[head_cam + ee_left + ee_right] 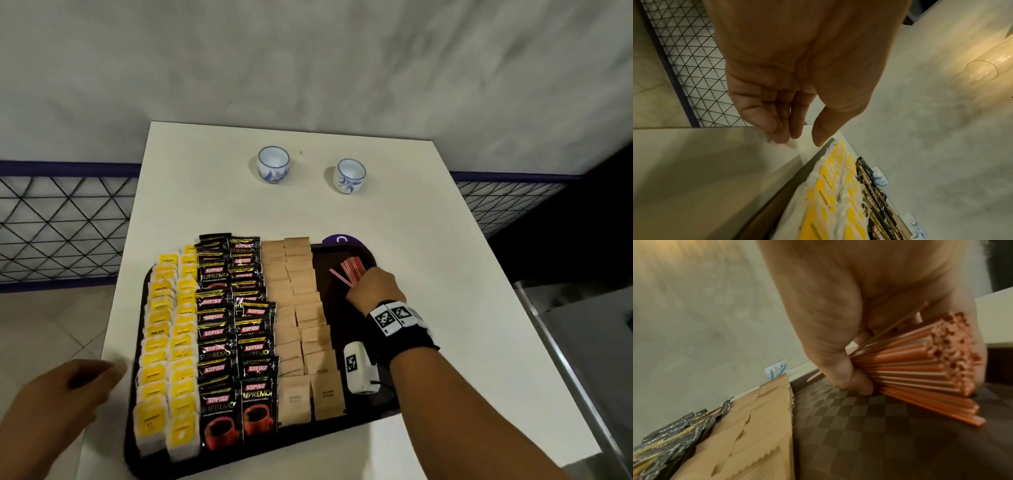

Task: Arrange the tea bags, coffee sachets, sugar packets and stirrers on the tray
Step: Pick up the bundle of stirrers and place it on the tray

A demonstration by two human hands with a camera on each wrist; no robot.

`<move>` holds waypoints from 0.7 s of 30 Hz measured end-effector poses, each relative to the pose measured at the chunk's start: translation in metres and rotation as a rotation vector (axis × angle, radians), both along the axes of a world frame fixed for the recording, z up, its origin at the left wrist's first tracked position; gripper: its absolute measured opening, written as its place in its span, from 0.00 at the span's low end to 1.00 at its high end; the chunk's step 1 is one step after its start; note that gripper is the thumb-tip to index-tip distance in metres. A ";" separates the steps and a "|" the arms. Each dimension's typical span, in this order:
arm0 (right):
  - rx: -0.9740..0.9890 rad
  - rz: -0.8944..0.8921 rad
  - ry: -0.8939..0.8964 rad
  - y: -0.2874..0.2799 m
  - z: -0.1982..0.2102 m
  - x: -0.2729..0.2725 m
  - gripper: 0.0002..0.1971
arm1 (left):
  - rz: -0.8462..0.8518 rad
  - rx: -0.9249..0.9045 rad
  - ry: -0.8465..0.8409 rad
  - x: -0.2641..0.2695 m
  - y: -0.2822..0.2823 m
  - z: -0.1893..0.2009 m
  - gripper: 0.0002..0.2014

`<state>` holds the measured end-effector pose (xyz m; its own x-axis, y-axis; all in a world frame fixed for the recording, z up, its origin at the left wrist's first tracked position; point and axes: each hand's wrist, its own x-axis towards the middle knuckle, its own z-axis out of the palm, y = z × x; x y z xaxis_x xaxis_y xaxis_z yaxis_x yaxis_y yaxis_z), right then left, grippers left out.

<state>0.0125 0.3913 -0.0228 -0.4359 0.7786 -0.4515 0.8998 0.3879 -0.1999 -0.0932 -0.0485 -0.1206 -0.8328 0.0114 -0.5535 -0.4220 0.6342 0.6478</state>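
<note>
A dark tray (329, 294) on the white table holds two columns of yellow tea bags (168, 346), two columns of black coffee sachets (236, 329) and two columns of brown sugar packets (298, 329). My right hand (371, 286) grips a bundle of red stirrers (351, 269) over the tray's bare right strip; in the right wrist view the stirrers (920, 363) fan out from my fist just above the tray's checkered floor (869, 426). My left hand (75, 383) hovers off the tray's left side, fingers relaxed (783, 126), holding nothing.
Two small blue-and-white cups (273, 164) (349, 175) stand on the table (428, 240) beyond the tray. A purple round mat (337, 238) peeks out behind the tray's far right corner. A wire mesh fence (65, 222) runs left of the table.
</note>
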 end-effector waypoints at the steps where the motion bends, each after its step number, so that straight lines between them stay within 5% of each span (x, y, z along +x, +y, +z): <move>1: 0.006 0.002 -0.006 0.000 0.000 0.000 0.17 | -0.006 0.015 -0.005 0.001 0.002 0.002 0.11; 9: 0.023 0.018 -0.022 -0.002 0.001 0.001 0.16 | -0.051 0.060 -0.045 0.003 0.004 0.006 0.10; 21: 0.077 0.059 -0.069 -0.007 -0.011 0.006 0.26 | -0.020 0.079 -0.049 0.002 -0.006 -0.015 0.13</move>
